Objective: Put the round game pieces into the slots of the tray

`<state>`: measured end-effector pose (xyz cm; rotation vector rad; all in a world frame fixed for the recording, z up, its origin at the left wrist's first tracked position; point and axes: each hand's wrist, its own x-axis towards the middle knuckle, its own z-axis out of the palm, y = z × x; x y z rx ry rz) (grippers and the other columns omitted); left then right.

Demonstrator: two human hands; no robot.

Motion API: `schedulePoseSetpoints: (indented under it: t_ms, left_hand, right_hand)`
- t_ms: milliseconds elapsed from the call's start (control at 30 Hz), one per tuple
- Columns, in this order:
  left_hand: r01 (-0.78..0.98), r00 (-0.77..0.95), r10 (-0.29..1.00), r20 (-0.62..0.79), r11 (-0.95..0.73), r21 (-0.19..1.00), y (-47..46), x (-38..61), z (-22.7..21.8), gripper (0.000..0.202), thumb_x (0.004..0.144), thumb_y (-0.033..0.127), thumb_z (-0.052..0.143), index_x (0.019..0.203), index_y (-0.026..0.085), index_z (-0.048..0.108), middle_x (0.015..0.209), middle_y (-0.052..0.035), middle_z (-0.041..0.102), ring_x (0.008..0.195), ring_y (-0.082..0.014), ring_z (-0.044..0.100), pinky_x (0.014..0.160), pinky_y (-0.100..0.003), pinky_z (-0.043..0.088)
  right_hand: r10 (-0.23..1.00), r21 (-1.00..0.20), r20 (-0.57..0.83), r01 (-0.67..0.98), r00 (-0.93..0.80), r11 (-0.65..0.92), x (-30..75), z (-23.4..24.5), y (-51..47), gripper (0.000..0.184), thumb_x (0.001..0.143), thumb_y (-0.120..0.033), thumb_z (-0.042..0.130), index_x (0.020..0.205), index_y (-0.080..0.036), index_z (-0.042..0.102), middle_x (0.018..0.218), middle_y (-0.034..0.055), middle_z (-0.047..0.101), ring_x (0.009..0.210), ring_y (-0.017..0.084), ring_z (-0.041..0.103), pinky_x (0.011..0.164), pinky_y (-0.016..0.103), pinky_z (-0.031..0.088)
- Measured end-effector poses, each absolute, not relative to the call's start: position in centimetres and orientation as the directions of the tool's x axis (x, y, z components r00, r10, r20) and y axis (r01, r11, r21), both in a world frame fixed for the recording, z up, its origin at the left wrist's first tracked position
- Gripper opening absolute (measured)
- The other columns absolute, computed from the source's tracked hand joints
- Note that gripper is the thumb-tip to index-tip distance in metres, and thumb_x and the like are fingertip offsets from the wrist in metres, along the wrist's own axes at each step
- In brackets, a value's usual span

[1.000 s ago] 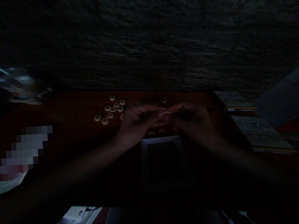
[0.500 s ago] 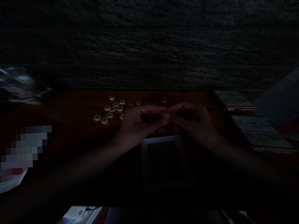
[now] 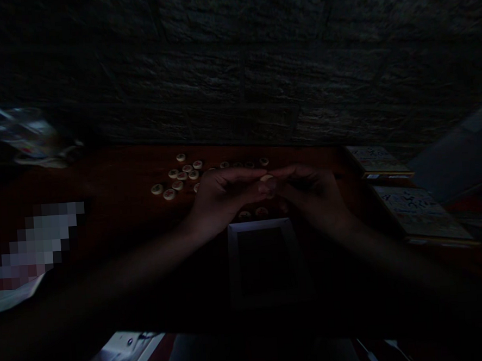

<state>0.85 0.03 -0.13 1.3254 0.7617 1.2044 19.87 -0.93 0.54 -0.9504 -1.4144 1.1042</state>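
My left hand [image 3: 225, 195] and my right hand [image 3: 309, 192] meet above the table, their fingertips pinched around one round, pale Chinese chess piece [image 3: 267, 178]. Both thumbs press its near side and hide part of it. Several more chess pieces [image 3: 180, 185] lie scattered to the left and behind my hands, some with red and some with dark characters. Two of them, including a red-marked piece [image 3: 261, 212], lie just below my hands. Nearer to me is an open shallow box [image 3: 234, 268] with a pale rim and a dark inside.
Two flat printed boxes, a far box [image 3: 376, 158] and a near box [image 3: 424, 210], lie on the right. A clear plastic cup [image 3: 32, 133] with a straw stands at the far left. Behind the reddish table [image 3: 118, 171] rises a stone wall [image 3: 235, 83]. The scene is very dark.
The chess piece between my fingertips has turned, so more of its pale surface shows. My thumbs have shifted slightly; the hands and the other things stay in place.
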Motion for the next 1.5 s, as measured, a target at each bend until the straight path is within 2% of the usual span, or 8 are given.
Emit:
schedulePoseSetpoints:
  t_ms: [167, 333, 533, 800, 933, 1067, 1300, 1500]
  left_hand:
    - [-0.309, 0.250, 0.954, 0.166, -0.084, 0.947, 0.10, 1.07, -0.33, 0.023, 0.080, 0.032, 0.090, 0.100, 0.022, 0.085, 0.103, -0.0054, 0.084, 0.091, -0.0207, 0.082, 0.090, -0.035, 0.068]
    - [-0.322, 0.256, 0.955, 0.152, -0.064, 0.944, 0.14, 1.08, -0.36, 0.026, 0.081, 0.034, 0.090, 0.102, 0.020, 0.084, 0.108, -0.0076, 0.084, 0.097, -0.0244, 0.081, 0.093, -0.040, 0.067]
    - [-0.320, 0.266, 0.953, 0.145, -0.055, 0.946, 0.08, 1.04, -0.25, 0.023, 0.082, 0.033, 0.088, 0.101, 0.021, 0.084, 0.108, -0.0071, 0.083, 0.098, -0.0238, 0.081, 0.093, -0.039, 0.067]
    - [-0.279, 0.280, 0.942, 0.185, -0.104, 0.955, -0.15, 0.96, -0.06, 0.024, 0.079, 0.033, 0.091, 0.099, 0.020, 0.084, 0.105, -0.0064, 0.083, 0.093, -0.0212, 0.081, 0.089, -0.034, 0.068]
    - [-0.267, 0.281, 0.945, 0.169, -0.092, 0.959, -0.18, 1.01, 0.09, 0.025, 0.080, 0.035, 0.090, 0.099, 0.021, 0.084, 0.104, -0.0064, 0.084, 0.093, -0.0221, 0.081, 0.090, -0.035, 0.068]
    - [-0.272, 0.284, 0.944, 0.167, -0.087, 0.958, -0.08, 1.01, 0.01, 0.028, 0.080, 0.037, 0.090, 0.101, 0.020, 0.083, 0.105, -0.0074, 0.084, 0.091, -0.0226, 0.082, 0.088, -0.035, 0.068]
    - [-0.311, 0.269, 0.951, 0.150, -0.062, 0.948, 0.18, 1.10, -0.18, 0.024, 0.081, 0.031, 0.089, 0.101, 0.020, 0.083, 0.103, -0.0063, 0.084, 0.088, -0.0207, 0.081, 0.087, -0.035, 0.068]
    - [-0.393, 0.281, 0.947, 0.154, -0.033, 0.919, 0.51, 1.11, -0.10, 0.017, 0.082, 0.025, 0.088, 0.095, 0.019, 0.080, 0.099, -0.0034, 0.083, 0.091, -0.0185, 0.080, 0.087, -0.032, 0.067]
  right_hand:
    - [0.959, -0.969, 0.248, -0.019, -0.134, 0.248, 20.08, 0.26, -1.01, 0.026, 0.076, -0.039, 0.092, 0.095, -0.023, 0.083, 0.087, 0.0018, 0.080, 0.055, 0.010, 0.063, 0.048, 0.022, 0.053]
    - [0.952, -0.965, 0.263, -0.028, -0.156, 0.262, 20.15, 0.01, -0.89, 0.028, 0.074, -0.035, 0.093, 0.098, -0.024, 0.082, 0.094, 0.0029, 0.080, 0.061, 0.012, 0.066, 0.049, 0.022, 0.053]
    - [0.946, -0.959, 0.285, -0.054, -0.157, 0.280, 20.08, 0.09, -0.83, 0.028, 0.071, -0.034, 0.095, 0.093, -0.024, 0.080, 0.093, 0.0019, 0.080, 0.062, 0.012, 0.066, 0.047, 0.022, 0.052]
    - [0.955, -0.963, 0.269, -0.009, -0.124, 0.270, 19.87, 0.31, -1.03, 0.030, 0.077, -0.046, 0.090, 0.090, -0.020, 0.080, 0.082, 0.0023, 0.078, 0.056, 0.011, 0.063, 0.047, 0.022, 0.052]
    - [0.960, -0.965, 0.254, 0.029, -0.113, 0.259, 19.94, 0.39, -0.99, 0.031, 0.083, -0.051, 0.084, 0.087, -0.021, 0.081, 0.075, 0.0019, 0.075, 0.053, 0.010, 0.060, 0.047, 0.022, 0.050]
    - [0.964, -0.968, 0.244, 0.027, -0.104, 0.248, 19.96, 0.43, -0.90, 0.031, 0.082, -0.053, 0.084, 0.086, -0.022, 0.083, 0.072, 0.0014, 0.074, 0.052, 0.011, 0.060, 0.046, 0.022, 0.051]
    - [0.965, -0.970, 0.240, 0.005, -0.110, 0.242, 20.12, 0.38, -1.08, 0.021, 0.086, -0.041, 0.083, 0.098, -0.024, 0.085, 0.074, 0.0005, 0.075, 0.053, 0.010, 0.061, 0.047, 0.022, 0.050]
    - [0.923, -0.929, 0.353, 0.055, -0.151, 0.365, 20.22, 0.04, -1.12, 0.030, 0.082, -0.029, 0.087, 0.111, -0.029, 0.082, 0.093, 0.0007, 0.080, 0.067, 0.014, 0.070, 0.060, 0.027, 0.059]
